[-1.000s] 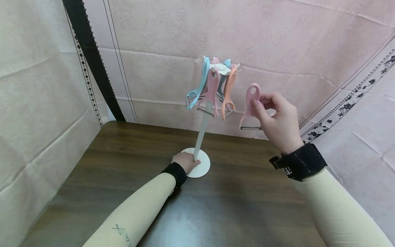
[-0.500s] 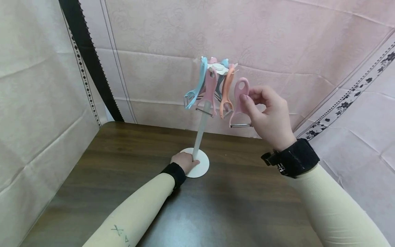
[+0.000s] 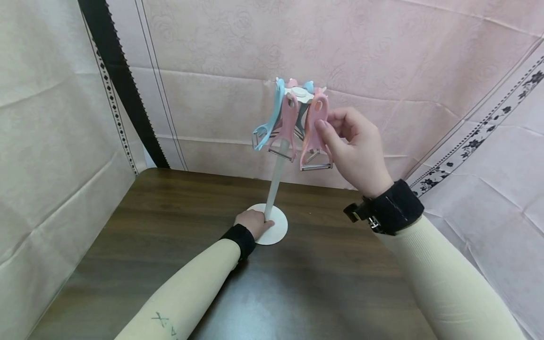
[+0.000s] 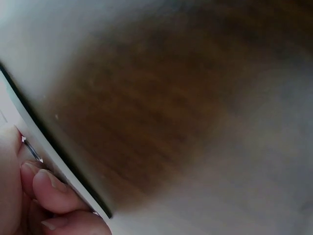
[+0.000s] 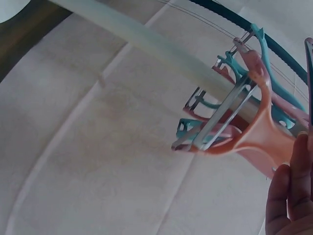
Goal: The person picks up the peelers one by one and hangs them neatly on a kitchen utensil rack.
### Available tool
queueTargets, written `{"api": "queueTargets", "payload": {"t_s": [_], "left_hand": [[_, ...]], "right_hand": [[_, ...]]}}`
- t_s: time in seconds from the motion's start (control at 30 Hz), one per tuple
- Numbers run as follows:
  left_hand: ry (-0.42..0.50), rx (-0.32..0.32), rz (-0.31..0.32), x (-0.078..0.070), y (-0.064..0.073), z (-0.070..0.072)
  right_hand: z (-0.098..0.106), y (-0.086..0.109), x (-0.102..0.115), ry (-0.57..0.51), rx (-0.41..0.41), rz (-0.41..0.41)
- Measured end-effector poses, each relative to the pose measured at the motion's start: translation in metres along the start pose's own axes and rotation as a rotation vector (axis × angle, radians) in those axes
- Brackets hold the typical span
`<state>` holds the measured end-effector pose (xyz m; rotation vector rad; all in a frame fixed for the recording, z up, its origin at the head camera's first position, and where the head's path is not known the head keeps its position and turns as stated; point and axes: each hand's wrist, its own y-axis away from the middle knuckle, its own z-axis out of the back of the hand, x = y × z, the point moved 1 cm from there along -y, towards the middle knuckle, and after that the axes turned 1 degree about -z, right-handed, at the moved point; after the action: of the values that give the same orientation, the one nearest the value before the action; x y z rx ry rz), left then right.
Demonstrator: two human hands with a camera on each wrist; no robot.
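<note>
My right hand (image 3: 357, 148) pinches a pink peeler (image 3: 314, 134) by its handle, with thumb and fingertips, blade end down. It overlaps an orange peeler hanging on the white stand in the head view; that orange peeler (image 5: 266, 134) shows plainly in the right wrist view. Down at the table, my left hand (image 3: 252, 223) grips the foot of the stand, where the pole (image 3: 276, 182) meets the round base (image 3: 278, 231). In the left wrist view its curled fingers (image 4: 56, 196) lie along the base's edge. Another pink peeler (image 3: 290, 118) and a light blue peeler (image 3: 277, 104) hang from the stand's top.
The stand is on a brown wooden table (image 3: 170, 212), near its back edge. Pale patterned cloth (image 3: 212, 104) hangs behind and along both sides. More peelers hang around the far side of the stand's top (image 3: 299, 94).
My right hand has moved left with the pink peeler, from apart from the stand to in front of the orange peeler. My left hand keeps its place on the stand.
</note>
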<state>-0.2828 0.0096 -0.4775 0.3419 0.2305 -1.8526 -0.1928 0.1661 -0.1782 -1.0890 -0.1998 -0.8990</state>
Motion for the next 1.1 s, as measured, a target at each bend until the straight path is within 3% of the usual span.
{"api": "queueTargets", "payload": {"t_s": [0.23, 0.4, 0.57, 1.1], "left_hand": [[-0.002, -0.002, -0.004, -0.002, 0.000, 0.000], [-0.004, 0.004, -0.002, -0.008, 0.007, 0.009], [-0.006, -0.006, -0.008, -0.007, 0.005, 0.008], [-0.027, 0.008, 0.001, -0.013, 0.003, 0.006]], "right_hand": [[-0.004, -0.007, -0.012, -0.097, 0.020, -0.050], [-0.005, -0.008, -0.006, -0.118, 0.039, -0.062], [-0.006, -0.008, -0.004, -0.130, 0.051, -0.081], [-0.004, -0.002, -0.007, -0.046, 0.054, -0.090]]}}
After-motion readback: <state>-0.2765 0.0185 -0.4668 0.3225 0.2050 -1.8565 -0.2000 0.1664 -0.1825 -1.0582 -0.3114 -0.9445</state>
